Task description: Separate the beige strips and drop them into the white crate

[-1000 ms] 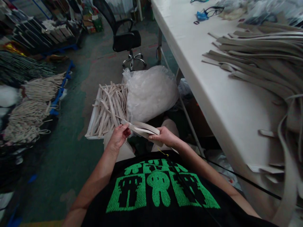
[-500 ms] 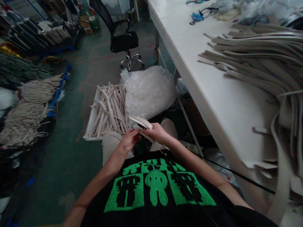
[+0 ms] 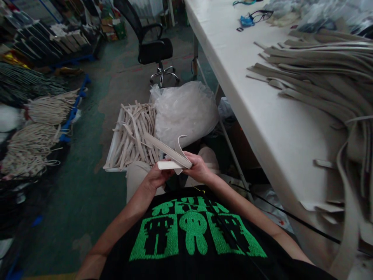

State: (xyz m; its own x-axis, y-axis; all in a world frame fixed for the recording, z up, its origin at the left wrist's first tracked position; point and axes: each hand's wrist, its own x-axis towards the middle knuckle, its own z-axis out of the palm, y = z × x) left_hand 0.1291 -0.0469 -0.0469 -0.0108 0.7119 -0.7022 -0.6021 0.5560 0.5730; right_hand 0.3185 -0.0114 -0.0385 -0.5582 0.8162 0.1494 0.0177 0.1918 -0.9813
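In front of my lap, a beige strap (image 3: 166, 149) with a pale underside is folded between my two hands. My right hand (image 3: 199, 166) is closed around the fold, and one thin end curls up above its fingers. Beside it, my left hand (image 3: 157, 175) is closed on the strap's lower part; the strap hides some of those fingertips. A short pale end points left over my left hand. Just beyond, a white tray (image 3: 111, 149) holds many loose beige straps (image 3: 136, 128).
A large clear plastic bag (image 3: 186, 112) stands beside the tray. At right, a white table (image 3: 233, 77) carries a pile of beige straps (image 3: 314, 74) and glasses (image 3: 260, 15). A black office chair (image 3: 155, 50) stands ahead. Bundles of cords (image 3: 32, 144) lie at left.
The strap has been turned between my hands. One length now reaches up and left over the tray, a thin end curls higher, and the pale short end lies across my left hand.
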